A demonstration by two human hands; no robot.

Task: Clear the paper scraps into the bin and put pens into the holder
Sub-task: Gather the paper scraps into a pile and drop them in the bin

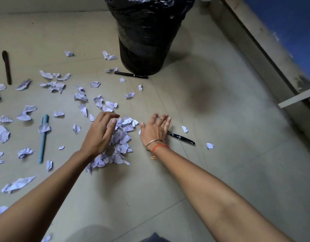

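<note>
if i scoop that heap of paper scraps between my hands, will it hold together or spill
Probably spills some. The heap of paper scraps is many small, separate crumpled pieces, so they likely slip out between open fingers. They look thin and light, so they may scatter or drift on the way to the bin. Cupping the left hand and right hand together should help.

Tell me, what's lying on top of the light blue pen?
A crumpled paper scrap rests across the light blue pen, hiding that stretch of barrel. The cap end and lower barrel show either side.

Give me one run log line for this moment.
left hand: open over scrap pile | right hand: flat on floor | pens: on floor | bin: upright
</note>
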